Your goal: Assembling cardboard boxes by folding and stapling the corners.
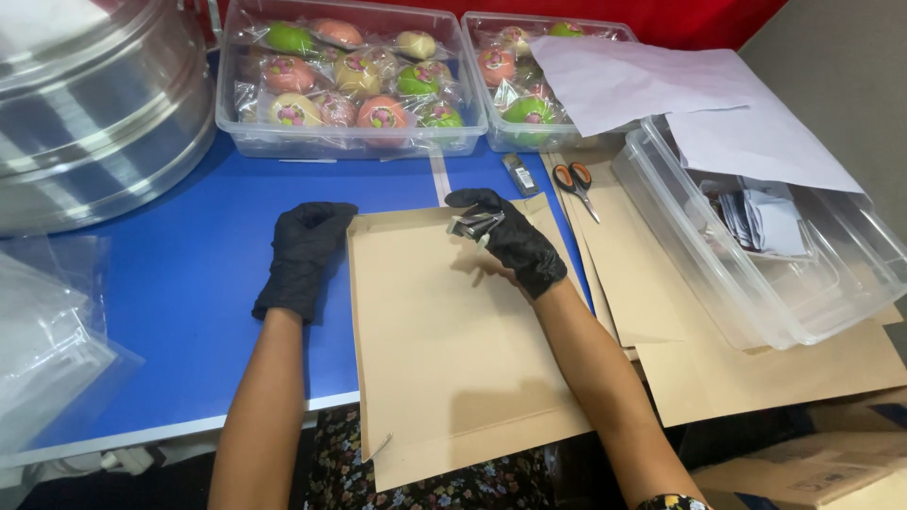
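A large brown paper envelope [444, 340] lies on the blue table [198, 255], its lower end hanging over the front edge. My left hand [304, 257], in a black glove, rests on the table with its fingers at the envelope's top left corner. My right hand [508, 238], also black-gloved, hovers over the envelope's upper part and pinches several small silvery packets [475, 225] between its fingers.
Two clear plastic tubs [350, 142] [510, 142] of wrapped colourful round sweets stand at the back. Orange-handled scissors [574, 184] lie on more brown envelopes [756, 368] at the right, beside a clear bin [756, 283] under white paper. A metal steamer [94, 113] stands back left, plastic bags [47, 349] at the left edge.
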